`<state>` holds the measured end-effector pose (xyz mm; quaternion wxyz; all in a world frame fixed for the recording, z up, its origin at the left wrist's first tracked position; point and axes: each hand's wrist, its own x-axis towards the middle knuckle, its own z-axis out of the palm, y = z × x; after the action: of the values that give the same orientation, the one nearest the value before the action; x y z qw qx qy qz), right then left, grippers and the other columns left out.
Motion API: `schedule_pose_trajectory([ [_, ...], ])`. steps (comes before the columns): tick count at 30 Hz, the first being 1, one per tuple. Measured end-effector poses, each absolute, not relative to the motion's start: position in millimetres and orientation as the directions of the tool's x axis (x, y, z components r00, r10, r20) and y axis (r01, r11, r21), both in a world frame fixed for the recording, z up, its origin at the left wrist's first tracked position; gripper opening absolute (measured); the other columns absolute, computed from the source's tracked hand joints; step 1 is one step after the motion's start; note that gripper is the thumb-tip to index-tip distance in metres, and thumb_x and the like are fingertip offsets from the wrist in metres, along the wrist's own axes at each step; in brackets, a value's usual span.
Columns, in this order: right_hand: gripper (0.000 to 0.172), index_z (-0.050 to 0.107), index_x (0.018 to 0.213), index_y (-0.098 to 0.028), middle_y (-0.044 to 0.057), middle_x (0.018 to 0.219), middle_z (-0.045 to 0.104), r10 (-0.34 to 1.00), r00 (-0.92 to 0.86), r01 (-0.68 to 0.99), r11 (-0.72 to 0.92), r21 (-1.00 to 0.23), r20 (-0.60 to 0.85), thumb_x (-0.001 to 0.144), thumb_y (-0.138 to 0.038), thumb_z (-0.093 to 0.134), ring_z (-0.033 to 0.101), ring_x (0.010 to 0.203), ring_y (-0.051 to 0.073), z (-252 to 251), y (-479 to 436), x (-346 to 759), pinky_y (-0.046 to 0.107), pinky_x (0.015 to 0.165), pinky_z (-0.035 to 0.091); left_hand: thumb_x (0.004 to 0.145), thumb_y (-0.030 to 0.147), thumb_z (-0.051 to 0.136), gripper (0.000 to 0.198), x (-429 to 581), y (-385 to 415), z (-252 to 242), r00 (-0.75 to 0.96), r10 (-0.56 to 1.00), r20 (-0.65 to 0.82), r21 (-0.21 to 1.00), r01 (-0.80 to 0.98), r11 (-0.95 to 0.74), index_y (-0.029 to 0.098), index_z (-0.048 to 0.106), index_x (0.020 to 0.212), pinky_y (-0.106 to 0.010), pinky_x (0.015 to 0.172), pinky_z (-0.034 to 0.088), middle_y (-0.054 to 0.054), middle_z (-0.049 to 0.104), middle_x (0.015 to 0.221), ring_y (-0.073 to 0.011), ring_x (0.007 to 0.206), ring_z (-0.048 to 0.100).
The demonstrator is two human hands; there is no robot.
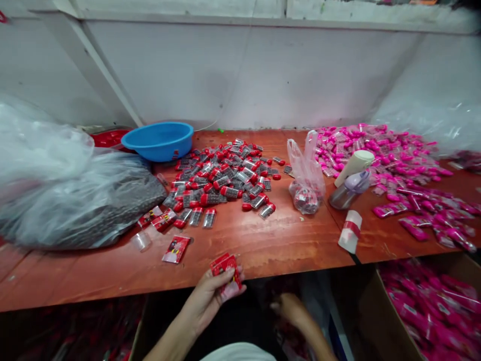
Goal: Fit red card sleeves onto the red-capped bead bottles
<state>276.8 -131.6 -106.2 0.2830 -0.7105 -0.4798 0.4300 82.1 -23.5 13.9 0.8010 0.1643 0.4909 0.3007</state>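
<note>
My left hand is closed on a few red printed cards at the table's front edge, thumb across the top one. Below the edge, in shadow, my right hand is blurred. Its fingers are too unclear to tell what they hold, if anything. On the table ahead lies another red card, with a small clear plastic cup to its left. Behind them spreads a heap of small clear containers with red caps and dark contents.
A blue basin and a large clear bag of dark items stand at the left. On the right are a tied plastic bag, a bottle with a lilac lid, a white roll, pink items and a box of pink packets.
</note>
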Motion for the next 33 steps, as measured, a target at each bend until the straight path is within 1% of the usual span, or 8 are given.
schedule_pose_trajectory([
  [2,0.026,0.064,0.065,-0.017,-0.001,0.061,0.061,0.945,0.106,0.394,-0.326,-0.859,-0.310,0.085,-0.032,0.059,0.059,0.059,0.014,-81.8,-133.3,280.1,0.025,0.059,0.045,0.062,0.007,0.077,0.024,84.1,-15.3,9.0,0.292,0.689,-0.663,0.604,-0.334,0.723,0.011,0.068,0.084,-0.042,0.074,0.057,-0.010,0.074,0.081,-0.0226,0.073,0.070],
  [6,0.016,0.066,0.094,-0.021,0.001,0.087,0.066,0.972,0.229,0.270,-0.114,-0.956,-0.052,0.081,-0.030,0.062,0.061,0.077,0.016,-26.6,-103.3,253.0,0.023,0.067,0.044,0.057,0.016,0.083,0.025,94.0,-7.8,2.4,0.260,0.788,-0.557,0.705,-0.352,0.615,0.010,0.070,0.077,-0.029,0.063,0.056,-0.008,0.072,0.073,-0.0186,0.066,0.067],
  [8,0.021,0.065,0.095,-0.021,0.001,0.088,0.065,0.956,0.290,0.274,-0.047,-0.961,0.036,0.075,-0.026,0.069,0.060,0.078,0.016,-9.6,-79.0,229.5,0.023,0.067,0.044,0.057,0.020,0.083,0.024,95.3,-6.2,4.8,0.270,0.832,-0.484,0.744,-0.373,0.554,0.010,0.070,0.074,-0.025,0.059,0.054,-0.006,0.071,0.069,-0.0163,0.062,0.066],
  [9,0.013,0.066,0.090,-0.020,0.001,0.084,0.065,0.954,0.295,0.260,-0.022,-0.965,0.057,0.077,-0.025,0.066,0.060,0.076,0.016,-4.5,-67.3,218.5,0.023,0.067,0.044,0.057,0.021,0.083,0.023,93.6,-5.2,7.1,0.265,0.851,-0.454,0.756,-0.391,0.525,0.011,0.070,0.073,-0.024,0.058,0.053,-0.005,0.070,0.068,-0.0154,0.061,0.065],
  [14,0.013,0.067,0.081,-0.020,-0.001,0.073,0.065,0.976,0.187,0.260,0.060,-0.964,0.112,0.085,-0.019,0.055,0.060,0.069,0.014,2.3,-32.8,185.8,0.022,0.065,0.043,0.050,0.020,0.086,0.029,64.5,4.8,15.8,0.166,0.886,-0.433,0.773,-0.437,0.460,0.011,0.071,0.074,-0.026,0.063,0.054,-0.005,0.072,0.071,-0.0168,0.064,0.066],
  [22,0.016,0.063,0.077,-0.020,0.001,0.076,0.062,0.969,0.090,0.513,0.151,-0.845,0.228,0.087,-0.018,0.051,0.059,0.075,0.016,6.5,-13.5,168.5,0.024,0.069,0.043,0.048,0.015,0.084,0.033,31.4,15.4,10.0,0.103,0.925,-0.365,0.789,-0.493,0.366,0.012,0.071,0.078,-0.030,0.070,0.056,-0.006,0.073,0.075,-0.0204,0.070,0.069],
  [28,0.027,0.057,0.115,-0.022,0.003,0.084,0.067,0.965,0.088,0.495,0.174,-0.851,0.248,0.091,-0.020,0.046,0.063,0.077,0.016,0.9,1.0,161.5,0.025,0.071,0.048,0.054,0.017,0.083,0.033,31.2,20.7,6.9,0.107,0.917,-0.384,0.721,-0.585,0.371,0.012,0.071,0.084,-0.032,0.073,0.056,-0.008,0.074,0.083,-0.0214,0.076,0.070],
  [33,0.031,0.054,0.120,-0.021,0.005,0.090,0.070,0.964,-0.010,0.581,0.223,-0.783,0.266,0.091,-0.019,0.044,0.067,0.080,0.017,-7.7,1.2,173.7,0.024,0.070,0.050,0.053,0.015,0.082,0.028,29.7,25.3,0.0,0.139,0.901,-0.410,0.724,-0.551,0.415,0.011,0.071,0.079,-0.030,0.068,0.057,-0.007,0.074,0.077,-0.0206,0.070,0.070],
])
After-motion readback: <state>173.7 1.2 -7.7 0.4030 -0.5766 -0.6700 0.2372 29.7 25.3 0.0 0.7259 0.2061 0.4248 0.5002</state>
